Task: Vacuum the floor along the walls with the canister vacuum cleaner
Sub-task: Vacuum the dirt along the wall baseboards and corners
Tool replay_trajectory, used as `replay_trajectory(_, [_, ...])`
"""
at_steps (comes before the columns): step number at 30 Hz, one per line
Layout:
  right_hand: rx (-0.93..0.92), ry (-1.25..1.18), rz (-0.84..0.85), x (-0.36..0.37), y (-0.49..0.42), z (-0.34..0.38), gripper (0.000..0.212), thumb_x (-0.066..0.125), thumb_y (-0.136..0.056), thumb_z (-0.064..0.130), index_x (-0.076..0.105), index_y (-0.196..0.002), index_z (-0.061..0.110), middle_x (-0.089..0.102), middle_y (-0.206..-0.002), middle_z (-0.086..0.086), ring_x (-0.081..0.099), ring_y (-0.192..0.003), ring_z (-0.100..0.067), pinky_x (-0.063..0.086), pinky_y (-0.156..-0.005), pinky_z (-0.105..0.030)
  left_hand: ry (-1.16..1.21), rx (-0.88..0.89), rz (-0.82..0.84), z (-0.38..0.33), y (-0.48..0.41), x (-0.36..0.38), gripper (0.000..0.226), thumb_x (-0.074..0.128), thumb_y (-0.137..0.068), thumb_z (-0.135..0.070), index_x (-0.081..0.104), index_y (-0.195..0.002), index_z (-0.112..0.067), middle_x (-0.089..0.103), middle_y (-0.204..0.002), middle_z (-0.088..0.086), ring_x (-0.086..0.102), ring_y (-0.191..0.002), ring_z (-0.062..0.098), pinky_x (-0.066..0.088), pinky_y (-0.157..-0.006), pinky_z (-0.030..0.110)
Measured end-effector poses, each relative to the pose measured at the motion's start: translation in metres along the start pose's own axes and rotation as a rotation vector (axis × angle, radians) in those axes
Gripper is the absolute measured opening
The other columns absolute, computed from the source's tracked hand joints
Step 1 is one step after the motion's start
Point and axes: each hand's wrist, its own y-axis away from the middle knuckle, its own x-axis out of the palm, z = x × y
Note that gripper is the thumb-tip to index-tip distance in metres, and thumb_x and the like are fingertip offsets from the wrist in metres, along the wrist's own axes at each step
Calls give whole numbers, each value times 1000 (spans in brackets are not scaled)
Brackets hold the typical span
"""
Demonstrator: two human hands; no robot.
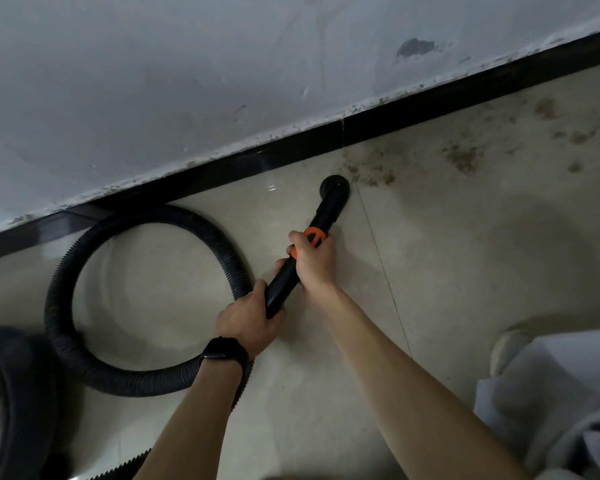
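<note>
My left hand (250, 318) and right hand (315, 263) grip the black vacuum wand (282, 281), its round nozzle (335, 188) on the beige tile floor (465, 254) near the black skirting (222, 172), where the coiled ribbed hose (59, 306) could snag and jerk it off the brown dirt (373, 174).

One black vacuum wand (284, 282) is in view, carrying one orange collar (313, 237) and one round nozzle (334, 188) at its far end. Two hands grip the wand: one left hand (248, 315) at its near end and one right hand (314, 261) at the collar. One black wristband (226, 351) sits behind the left hand. One corrugated hose (61, 306) lies left of the wand in one loop. One black baseboard (222, 168) runs beyond the wand, one grout line (381, 258) passes just right of it, and one pale shoe (508, 344) shows farther right.
</note>
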Motion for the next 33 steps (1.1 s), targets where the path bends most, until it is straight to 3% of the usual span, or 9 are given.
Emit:
replay_trajectory(11, [10, 69, 47, 20, -30, 18, 42, 68, -93, 12, 47, -128, 6, 60, -77, -9, 62, -56, -30, 62, -67, -53, -3, -85, -35, -6, -27, -7, 24, 50, -95, -43, 39, -101, -23, 54, -77, -5, 58, -68, 21, 50, -63, 36])
replay_trajectory(15, [17, 87, 83, 23, -38, 22, 40, 67, -94, 13, 47, -128, 8, 58, -80, -10, 61, -51, -25, 61, -62, -45, -34, -101, -66, -11, -34, -6, 25, 49, -96, -44, 35, -100, -23, 52, -79, -6, 53, -66, 20, 42, -59, 32])
replay_trajectory(20, [9, 131, 81, 39, -33, 20, 34, 63, -96, 10, 44, -124, 11, 58, -79, -9, 60, -47, -23, 59, -56, -39, 98, -160, -55, 3, -35, -9, 25, 53, -93, -41, 40, -102, -21, 59, -81, 2, 60, -71, 27, 52, -65, 39])
replay_trajectory(24, [49, 219, 158, 57, -29, 3, 37, 64, -97, 14, 40, -125, 12, 59, -79, -8, 62, -47, -22, 61, -59, -40, 233, -208, -54, 23, -22, -8, 25, 57, -93, -35, 46, -111, -22, 63, -87, 4, 60, -73, 25, 49, -64, 34])
replay_trajectory(27, [70, 284, 205, 67, -23, -7, 39, 65, -97, 19, 38, -124, 12, 62, -78, -7, 67, -54, -26, 64, -66, -46, 238, -224, -61, 37, -13, -10, 22, 57, -93, -40, 44, -101, -23, 63, -83, 4, 60, -69, 24, 52, -63, 36])
replay_trajectory(33, [48, 85, 12, 38, -3, -14, 31, 66, -97, 17, 43, -117, 13, 62, -78, -6, 63, -47, -16, 60, -63, -39, -5, -62, 4, 34, -1, -13, 29, 54, -92, -44, 41, -108, -25, 65, -93, 3, 63, -80, 28, 48, -64, 34])
